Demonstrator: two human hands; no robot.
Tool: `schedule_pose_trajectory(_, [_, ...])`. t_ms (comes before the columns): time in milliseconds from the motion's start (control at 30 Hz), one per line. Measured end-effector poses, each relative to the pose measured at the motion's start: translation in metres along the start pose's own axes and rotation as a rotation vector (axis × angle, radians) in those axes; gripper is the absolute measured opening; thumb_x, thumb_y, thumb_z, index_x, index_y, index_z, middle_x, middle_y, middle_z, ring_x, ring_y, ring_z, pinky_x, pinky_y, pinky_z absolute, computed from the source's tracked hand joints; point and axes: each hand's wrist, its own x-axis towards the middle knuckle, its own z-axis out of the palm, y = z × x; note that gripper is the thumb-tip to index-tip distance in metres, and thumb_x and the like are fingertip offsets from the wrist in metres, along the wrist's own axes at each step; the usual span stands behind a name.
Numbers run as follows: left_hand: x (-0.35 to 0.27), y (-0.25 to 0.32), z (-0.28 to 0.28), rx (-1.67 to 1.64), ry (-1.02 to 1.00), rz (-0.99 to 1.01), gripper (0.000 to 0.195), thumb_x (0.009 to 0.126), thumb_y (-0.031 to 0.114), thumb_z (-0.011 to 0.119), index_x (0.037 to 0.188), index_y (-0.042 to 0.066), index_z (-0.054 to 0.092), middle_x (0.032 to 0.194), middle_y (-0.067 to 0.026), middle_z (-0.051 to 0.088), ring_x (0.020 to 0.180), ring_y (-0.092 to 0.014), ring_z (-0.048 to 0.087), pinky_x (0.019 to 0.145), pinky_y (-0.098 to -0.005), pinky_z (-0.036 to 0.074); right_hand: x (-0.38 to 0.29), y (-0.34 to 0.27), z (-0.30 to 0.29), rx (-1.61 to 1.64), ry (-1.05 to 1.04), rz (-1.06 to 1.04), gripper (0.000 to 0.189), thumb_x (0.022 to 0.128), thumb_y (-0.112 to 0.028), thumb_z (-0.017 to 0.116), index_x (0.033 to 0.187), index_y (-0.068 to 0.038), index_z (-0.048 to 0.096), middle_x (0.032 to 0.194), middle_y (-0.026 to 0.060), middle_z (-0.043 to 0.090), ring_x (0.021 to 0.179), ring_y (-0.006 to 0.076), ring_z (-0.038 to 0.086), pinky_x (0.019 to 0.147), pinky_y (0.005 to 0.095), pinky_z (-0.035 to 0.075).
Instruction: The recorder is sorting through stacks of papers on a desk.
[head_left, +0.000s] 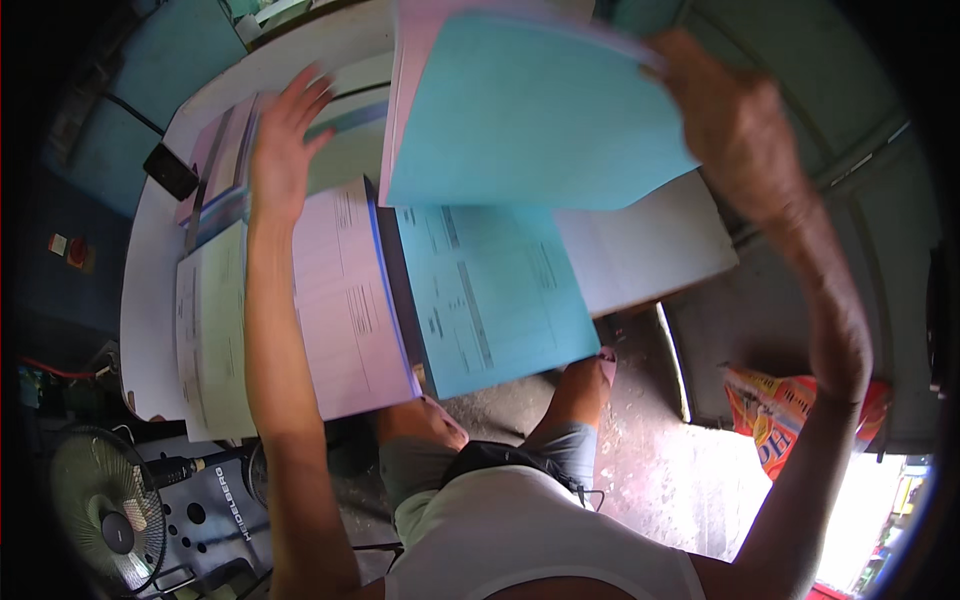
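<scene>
My right hand (731, 135) grips the upper right edge of a lifted blue-green paper sheet (532, 120), which bends in the air with pink paper (397, 97) showing behind its left side. Beneath the lifted sheet lies printed blue-green paper (495, 300) at the table's front edge. To its left is a stack of printed pink paper (349, 300) with a blue right edge. My left hand (289, 150) is raised, fingers spread and holding nothing, over the paper stacks. Under my left forearm, printed pale green paper (217, 337) is partly hidden. Motion blurs both hands.
A phone (171, 171) rests at the left of the white table (150, 300), beside more pink paper stacks (225, 150). A standing fan (109, 510) and a Heidelberg machine (217, 502) are at lower left. An orange printed bag (772, 412) is at the right.
</scene>
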Motion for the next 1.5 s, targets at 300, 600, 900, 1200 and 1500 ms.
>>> schedule_pose_trajectory(300, [-0.036, -0.053, 0.154, -0.751, 0.32, -0.347, 0.046, 0.098, 0.039, 0.066, 0.13, 0.008, 0.058, 0.128, -0.0049, 0.063, 0.119, -0.021, 0.057, 0.101, -0.0469, 0.047, 0.059, 0.18, -0.045, 0.63, -0.208, 0.515, 0.038, 0.103, -0.019, 0.055, 0.135, 0.002, 0.058, 0.119, 0.0108, 0.07, 0.109, 0.016, 0.06, 0.102, 0.0329, 0.045])
schedule_pose_trajectory(600, [0.015, -0.052, 0.247, 0.235, 0.2, -0.563, 0.034, 0.082, 0.004, 0.076, 0.113, -0.005, 0.062, 0.096, -0.0093, 0.069, 0.091, -0.018, 0.065, 0.083, -0.0362, 0.054, -0.196, 0.248, 0.13, 1.46, -0.436, 1.113, 0.043, 0.097, -0.005, 0.055, 0.139, 0.003, 0.052, 0.129, 0.0112, 0.064, 0.12, 0.0199, 0.057, 0.106, 0.0356, 0.044])
schedule_pose_trajectory(900, [-0.06, -0.144, 0.328, 0.786, 0.46, -1.044, 0.063, 0.081, 0.019, 0.08, 0.132, -0.008, 0.054, 0.115, -0.0257, 0.07, 0.1, -0.034, 0.07, 0.087, -0.0413, 0.055, -0.296, 0.201, 0.208, 0.806, -0.574, 1.186, 0.051, 0.087, -0.022, 0.077, 0.129, 0.001, 0.059, 0.109, 0.0183, 0.073, 0.105, 0.0333, 0.069, 0.095, 0.0416, 0.053])
schedule_pose_trajectory(1200, [-0.04, -0.166, 0.398, 1.546, 0.183, -0.775, 0.016, 0.09, 0.01, 0.06, 0.103, 0.001, 0.06, 0.093, -0.0218, 0.071, 0.084, -0.041, 0.074, 0.077, -0.0487, 0.061, -0.227, 0.153, 0.205, 0.09, -0.763, 0.529, 0.02, 0.088, -0.01, 0.06, 0.103, 0.002, 0.065, 0.089, 0.0233, 0.073, 0.081, 0.0372, 0.075, 0.07, 0.0482, 0.06])
schedule_pose_trajectory(1500, [-0.067, -0.093, 0.316, 0.266, 0.386, -0.735, 0.028, 0.094, 0.021, 0.066, 0.103, -0.006, 0.062, 0.087, -0.019, 0.066, 0.077, -0.02, 0.061, 0.068, -0.0375, 0.05, -0.284, 0.221, 0.159, 1.659, -0.384, 1.347, 0.033, 0.091, -0.017, 0.072, 0.116, 0.002, 0.062, 0.098, 0.0158, 0.074, 0.091, 0.0268, 0.072, 0.081, 0.0412, 0.056])
